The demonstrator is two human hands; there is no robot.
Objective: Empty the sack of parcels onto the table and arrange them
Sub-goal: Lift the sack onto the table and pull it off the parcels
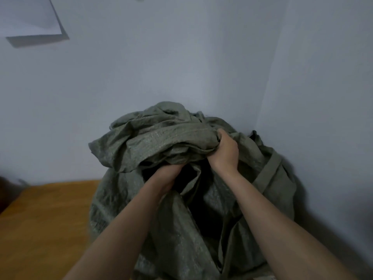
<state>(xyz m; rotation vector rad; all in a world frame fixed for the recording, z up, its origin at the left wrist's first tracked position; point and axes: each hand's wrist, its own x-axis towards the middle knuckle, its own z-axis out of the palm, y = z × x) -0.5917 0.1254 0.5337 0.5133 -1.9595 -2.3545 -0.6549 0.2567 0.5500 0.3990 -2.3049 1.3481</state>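
Tabletop (40, 229): bare wood at left; the sack (161, 142) stands on it against the wall corner. My left hand (167, 174) reaches under the bunched upper fold; its fingers are buried in cloth, so I cannot tell its grip. My right hand (225, 150) has a clenched grip on the gathered fabric. The sack's bulk lies directly below and ahead of both hands, its long axis roughly upright, its dark mouth gaping toward me. Grey-green woven cloth, heavily creased, slack. No parcels visible. Judgement: emptying not yet done.
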